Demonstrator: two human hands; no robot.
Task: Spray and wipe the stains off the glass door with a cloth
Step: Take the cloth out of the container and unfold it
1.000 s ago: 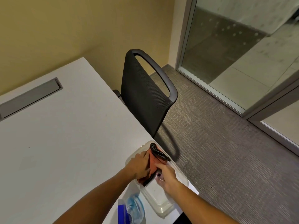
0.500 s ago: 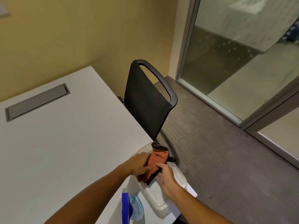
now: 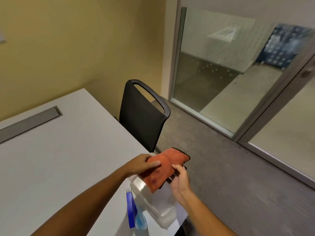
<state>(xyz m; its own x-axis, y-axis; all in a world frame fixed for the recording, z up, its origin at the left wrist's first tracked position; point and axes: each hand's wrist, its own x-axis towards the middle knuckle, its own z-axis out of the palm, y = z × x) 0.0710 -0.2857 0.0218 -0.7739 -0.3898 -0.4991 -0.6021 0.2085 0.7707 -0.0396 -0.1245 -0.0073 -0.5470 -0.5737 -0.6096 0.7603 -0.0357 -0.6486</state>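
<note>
An orange cloth [image 3: 163, 167] with a dark edge is spread between both hands, held above a clear plastic tub [image 3: 158, 210] at the table's near right corner. My left hand [image 3: 141, 163] pinches its left side. My right hand [image 3: 180, 181] grips it from below on the right. A spray bottle [image 3: 134, 213] with a blue head stands on the table just left of the tub. The glass door [image 3: 283, 126] with a grey frame is on the right, beside a fixed glass panel [image 3: 218, 68].
A white table [image 3: 59, 159] with a grey cable hatch [image 3: 29, 123] fills the left. A black mesh chair [image 3: 143, 116] stands at the table's right edge, between me and the glass. Grey carpet [image 3: 230, 176] runs to the door. A yellow wall is behind.
Both hands lifted the cloth out of the tub and opened it out from a bunched fold. The view tilted up, showing more of the glass.
</note>
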